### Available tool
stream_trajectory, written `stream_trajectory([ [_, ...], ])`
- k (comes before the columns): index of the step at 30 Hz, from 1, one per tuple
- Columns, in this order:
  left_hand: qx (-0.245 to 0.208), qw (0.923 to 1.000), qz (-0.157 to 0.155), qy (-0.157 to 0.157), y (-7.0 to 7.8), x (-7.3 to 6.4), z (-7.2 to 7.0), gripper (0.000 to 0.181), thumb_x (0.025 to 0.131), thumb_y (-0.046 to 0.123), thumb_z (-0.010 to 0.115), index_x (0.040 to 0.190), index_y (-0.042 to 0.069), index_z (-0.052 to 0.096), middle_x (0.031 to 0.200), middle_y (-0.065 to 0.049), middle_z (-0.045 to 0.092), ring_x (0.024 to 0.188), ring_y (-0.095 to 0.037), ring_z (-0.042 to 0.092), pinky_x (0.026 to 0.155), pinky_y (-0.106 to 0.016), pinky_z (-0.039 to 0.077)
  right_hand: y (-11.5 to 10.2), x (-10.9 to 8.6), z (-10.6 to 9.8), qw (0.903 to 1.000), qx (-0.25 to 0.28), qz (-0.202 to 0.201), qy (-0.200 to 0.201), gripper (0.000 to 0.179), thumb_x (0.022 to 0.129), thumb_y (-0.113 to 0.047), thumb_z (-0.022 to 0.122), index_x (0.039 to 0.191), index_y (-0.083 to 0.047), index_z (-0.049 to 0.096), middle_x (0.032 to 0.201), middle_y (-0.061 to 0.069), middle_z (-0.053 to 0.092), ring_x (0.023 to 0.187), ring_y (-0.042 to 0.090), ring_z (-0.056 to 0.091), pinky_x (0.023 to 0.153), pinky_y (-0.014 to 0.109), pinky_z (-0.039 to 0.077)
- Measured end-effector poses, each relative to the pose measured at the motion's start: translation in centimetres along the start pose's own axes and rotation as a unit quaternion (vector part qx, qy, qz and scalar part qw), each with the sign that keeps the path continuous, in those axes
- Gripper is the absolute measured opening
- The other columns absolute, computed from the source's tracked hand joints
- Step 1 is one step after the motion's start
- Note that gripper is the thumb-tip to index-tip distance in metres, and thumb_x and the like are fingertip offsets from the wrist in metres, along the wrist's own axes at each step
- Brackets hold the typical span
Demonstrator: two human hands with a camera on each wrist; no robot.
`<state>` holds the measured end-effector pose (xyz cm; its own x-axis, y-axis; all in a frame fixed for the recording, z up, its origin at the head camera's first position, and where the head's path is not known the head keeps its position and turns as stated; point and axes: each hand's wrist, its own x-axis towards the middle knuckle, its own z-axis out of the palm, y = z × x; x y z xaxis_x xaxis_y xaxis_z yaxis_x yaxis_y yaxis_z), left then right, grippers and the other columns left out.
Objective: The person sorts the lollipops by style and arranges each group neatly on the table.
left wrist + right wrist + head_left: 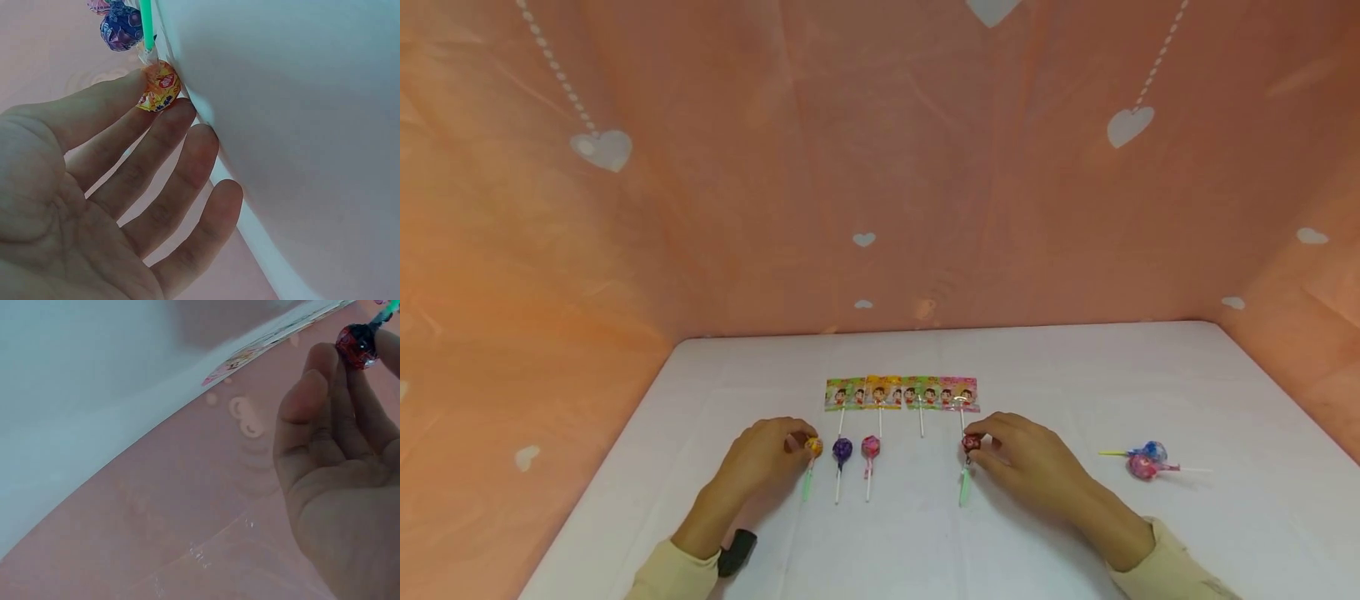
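My left hand [767, 454] pinches the head of a yellow-orange lollipop [161, 87] with a green stick, thumb on one side and fingertips on the other. My right hand [1026, 454] pinches a dark red lollipop [358, 347], also green-sticked, by its wrapped head. Both sticks point toward me. Between the hands lie a purple lollipop [842, 450] and a pink lollipop [870, 447] with white sticks, the purple one nearer the left hand. Behind them runs a row of flat-packed lollipops in green [846, 395], orange [883, 392], green [921, 393] and pink [959, 395] wrappers.
Off to the right, a blue lollipop [1156, 452] and a pink-red lollipop [1142, 467] lie against each other on the white table [880, 558]. A black object [737, 552] shows by the left sleeve. Behind the table hangs a pink curtain [880, 167] with white hearts.
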<state>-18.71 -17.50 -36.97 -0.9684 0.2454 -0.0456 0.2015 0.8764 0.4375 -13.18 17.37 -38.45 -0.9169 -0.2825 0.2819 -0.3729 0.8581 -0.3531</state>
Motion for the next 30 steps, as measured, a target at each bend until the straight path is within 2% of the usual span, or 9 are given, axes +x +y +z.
stream_trajectory([
  [11,0.011,0.9992,0.031,0.020,0.0,-0.1,-0.4,0.020,0.085,0.009,0.071,0.102,0.016,0.076,0.095,0.002,0.073,0.081,-0.012,0.063,0.072,-0.037,0.051,-1.1,2.0,0.8,0.9999,0.009,-0.012,-0.003,0.021,0.092,-0.030,0.070,0.111,-0.021,0.072,0.107,-0.010,0.070,0.091,0.007,0.061,0.083,0.034,0.053],
  [15,0.003,0.9997,0.020,0.013,-0.1,0.0,-0.3,0.020,0.085,0.010,0.072,0.103,0.016,0.076,0.095,0.002,0.073,0.080,-0.011,0.062,0.072,-0.035,0.051,-1.4,2.4,1.3,0.9997,0.016,-0.009,-0.015,0.022,0.092,-0.030,0.069,0.112,-0.022,0.072,0.108,-0.009,0.071,0.099,0.011,0.064,0.089,0.039,0.053],
  [18,-0.003,0.9999,0.009,0.007,-0.1,0.1,-0.1,0.020,0.085,0.013,0.073,0.104,0.016,0.076,0.096,0.003,0.074,0.079,-0.010,0.061,0.073,-0.035,0.050,-1.7,2.6,1.5,0.9996,0.018,-0.005,-0.021,0.023,0.091,-0.031,0.070,0.113,-0.022,0.072,0.108,-0.008,0.070,0.098,0.011,0.064,0.089,0.038,0.053],
  [22,-0.003,0.9999,0.013,0.009,0.0,0.2,-0.1,0.020,0.084,0.012,0.074,0.104,0.014,0.076,0.096,0.002,0.074,0.080,-0.010,0.062,0.073,-0.035,0.051,-1.9,2.9,1.7,0.9995,0.022,-0.011,-0.018,0.025,0.091,-0.031,0.070,0.114,-0.021,0.072,0.106,-0.009,0.069,0.085,0.004,0.057,0.081,0.032,0.052],
  [26,0.002,0.9996,0.025,0.014,-0.1,0.0,-0.2,0.020,0.084,0.012,0.074,0.103,0.015,0.076,0.095,0.002,0.074,0.079,-0.010,0.062,0.070,-0.034,0.050,-2.2,3.4,1.8,0.9990,0.030,-0.022,-0.027,0.025,0.092,-0.032,0.069,0.114,-0.020,0.072,0.106,-0.009,0.069,0.088,0.004,0.057,0.083,0.032,0.052],
  [28,0.004,0.9994,0.031,0.016,-0.2,0.0,-0.3,0.021,0.083,0.012,0.074,0.103,0.016,0.076,0.095,0.002,0.074,0.079,-0.009,0.062,0.070,-0.034,0.050,-2.5,3.7,1.9,0.9987,0.034,-0.023,-0.031,0.024,0.092,-0.032,0.069,0.113,-0.021,0.072,0.107,-0.009,0.070,0.095,0.006,0.060,0.088,0.035,0.052],
  [30,0.002,0.9994,0.032,0.015,-0.2,-0.1,-0.2,0.021,0.083,0.012,0.074,0.103,0.016,0.076,0.096,0.001,0.074,0.078,-0.009,0.062,0.069,-0.034,0.049,-2.8,4.0,2.0,0.9983,0.038,-0.024,-0.037,0.023,0.092,-0.030,0.069,0.113,-0.021,0.072,0.103,-0.011,0.069,0.093,0.007,0.060,0.087,0.035,0.052],
])
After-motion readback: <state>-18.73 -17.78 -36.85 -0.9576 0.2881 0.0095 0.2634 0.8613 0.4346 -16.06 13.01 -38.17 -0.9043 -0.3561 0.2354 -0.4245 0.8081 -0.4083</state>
